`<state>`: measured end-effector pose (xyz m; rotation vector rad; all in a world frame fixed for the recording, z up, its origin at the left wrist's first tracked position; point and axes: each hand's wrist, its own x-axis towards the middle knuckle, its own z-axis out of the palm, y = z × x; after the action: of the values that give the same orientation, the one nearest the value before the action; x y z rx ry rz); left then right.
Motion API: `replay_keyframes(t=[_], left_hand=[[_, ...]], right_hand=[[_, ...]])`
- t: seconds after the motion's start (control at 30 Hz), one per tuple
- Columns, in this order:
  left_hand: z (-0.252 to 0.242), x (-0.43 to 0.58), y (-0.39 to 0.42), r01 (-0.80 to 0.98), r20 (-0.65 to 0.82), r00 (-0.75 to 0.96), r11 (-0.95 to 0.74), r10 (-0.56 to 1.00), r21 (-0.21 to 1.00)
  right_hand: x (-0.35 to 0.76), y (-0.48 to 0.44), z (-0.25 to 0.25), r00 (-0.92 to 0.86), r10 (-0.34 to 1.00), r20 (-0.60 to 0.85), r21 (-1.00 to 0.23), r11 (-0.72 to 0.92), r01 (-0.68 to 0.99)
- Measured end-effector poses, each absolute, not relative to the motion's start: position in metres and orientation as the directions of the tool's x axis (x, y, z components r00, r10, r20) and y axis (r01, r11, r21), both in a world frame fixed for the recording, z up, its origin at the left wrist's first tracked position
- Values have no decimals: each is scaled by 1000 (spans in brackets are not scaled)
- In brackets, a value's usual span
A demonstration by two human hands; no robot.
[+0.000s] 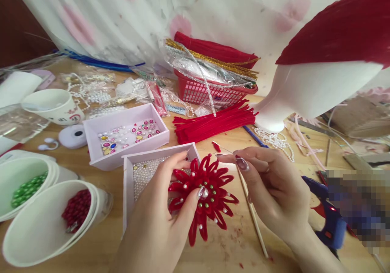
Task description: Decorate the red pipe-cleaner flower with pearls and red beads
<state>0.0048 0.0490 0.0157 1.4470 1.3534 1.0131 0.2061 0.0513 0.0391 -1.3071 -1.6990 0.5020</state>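
Observation:
My left hand (166,200) is closed on a red pipe-cleaner flower (210,218), thumb on its front and fingers behind. Looped petals carry small white beads, and green beads ring the flower's middle. Just right of the petals, my right hand (271,183) pinches a thin, pale needle-like piece (224,147) between thumb and forefinger. A spot of dark red shows at those fingertips; I cannot tell whether it is a bead. Under the left hand stands a white box of pearl beads (148,179), partly covered by it.
Cups of red beads (77,212) and green beads (29,189) stand at left. Behind lie a gem box (129,137), red pipe cleaners (213,122) and a red basket (210,90). A white mannequin head (304,86), a blue glue gun (332,224) and a wooden stick (254,220) are at right.

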Motion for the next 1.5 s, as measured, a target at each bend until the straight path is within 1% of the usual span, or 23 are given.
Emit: replay_keyframes(t=[0.2, 0.3, 0.4, 0.53, 0.6, 0.7, 0.83, 0.93, 1.0, 1.1, 1.17, 1.27, 1.3, 1.37, 1.5], left_hand=[[14, 2, 50, 314, 19, 85, -45, 996, 949], [16, 3, 51, 327, 28, 87, -55, 996, 944], [18, 3, 50, 335, 43, 90, -71, 995, 939], [19, 2, 50, 350, 65, 83, -90, 994, 932], [19, 2, 51, 359, 68, 92, -97, 993, 928], [21, 3, 53, 370, 83, 114, -120, 990, 921], [22, 4, 55, 404, 154, 137, -197, 979, 893], [23, 3, 56, 411, 157, 150, -206, 976, 888], [23, 3, 57, 419, 146, 155, -199, 977, 886], [23, 3, 59, 423, 128, 150, -181, 980, 888], [22, 3, 61, 420, 116, 153, -171, 981, 891], [22, 3, 62, 424, 107, 155, -164, 982, 891], [22, 3, 62, 428, 107, 152, -163, 983, 889], [23, 3, 62, 432, 104, 148, -158, 984, 888], [26, 3, 60, 413, 73, 158, -133, 985, 901]], right_hand=[[206, 52, 41, -43, 903, 427, -714, 366, 596], [206, 53, 43, -29, 901, 433, -726, 368, 581], [204, 56, 46, -65, 895, 441, -720, 396, 571], [201, 59, 49, -88, 915, 394, -702, 361, 614], [200, 58, 51, -48, 916, 398, -721, 344, 601], [202, 52, 54, 57, 888, 456, -737, 341, 584], [211, 37, 51, 186, 858, 480, -727, 270, 631], [220, 26, 44, 226, 841, 491, -709, 236, 665], [224, 20, 40, 216, 850, 481, -689, 213, 693], [227, 13, 39, 149, 887, 438, -652, 200, 732], [227, 9, 41, 132, 907, 400, -668, 190, 719], [229, 4, 43, 155, 929, 336, -728, 152, 669], [230, 3, 44, 153, 931, 331, -730, 151, 667], [232, 1, 45, 120, 928, 353, -693, 173, 699], [234, 2, 49, 30, 918, 395, -556, 213, 803]])
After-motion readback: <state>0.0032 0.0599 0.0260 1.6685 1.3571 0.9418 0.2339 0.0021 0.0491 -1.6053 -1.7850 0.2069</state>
